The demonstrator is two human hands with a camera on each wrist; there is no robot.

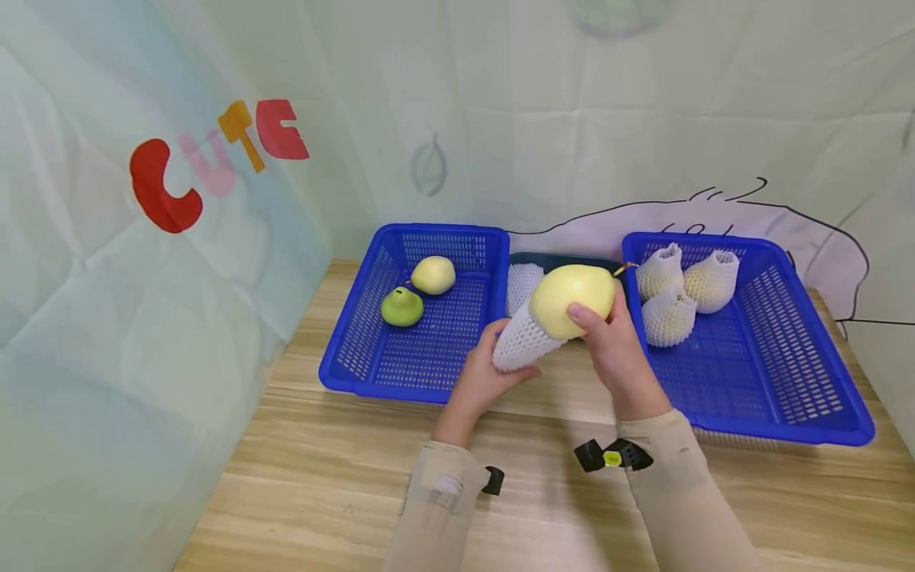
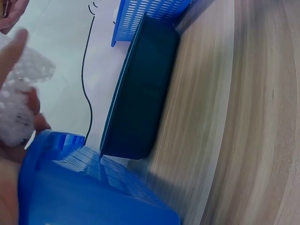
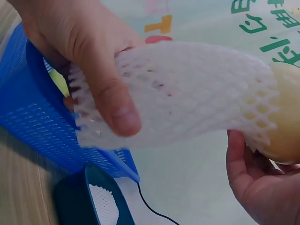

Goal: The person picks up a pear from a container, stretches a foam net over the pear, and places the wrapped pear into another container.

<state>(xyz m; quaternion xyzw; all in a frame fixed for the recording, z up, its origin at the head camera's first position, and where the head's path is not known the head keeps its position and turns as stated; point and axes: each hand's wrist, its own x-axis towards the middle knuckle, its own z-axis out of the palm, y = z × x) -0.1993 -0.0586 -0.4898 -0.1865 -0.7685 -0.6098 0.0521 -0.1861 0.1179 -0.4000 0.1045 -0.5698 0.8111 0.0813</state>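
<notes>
A large pale yellow pear (image 1: 573, 299) with a brown stem is in my right hand (image 1: 620, 349), thumb across its side and fingers behind it. My left hand (image 1: 479, 381) grips a white foam net sleeve (image 1: 525, 342) by its lower part. The pear's end sits in the mouth of the sleeve, whose mesh stretches over the yellow skin in the right wrist view (image 3: 255, 119). Most of the pear is still bare. Both hands hang above the table, in front of a dark green tray (image 2: 140, 89).
In the left blue basket (image 1: 415, 391) lie a green pear (image 1: 402, 307) and a pale yellow pear (image 1: 434, 275). The right blue basket (image 1: 779, 429) holds three pears in foam nets (image 1: 668, 318). Another foam sleeve (image 3: 104, 204) lies in the tray between them. A printed cloth (image 1: 500, 119) hangs behind.
</notes>
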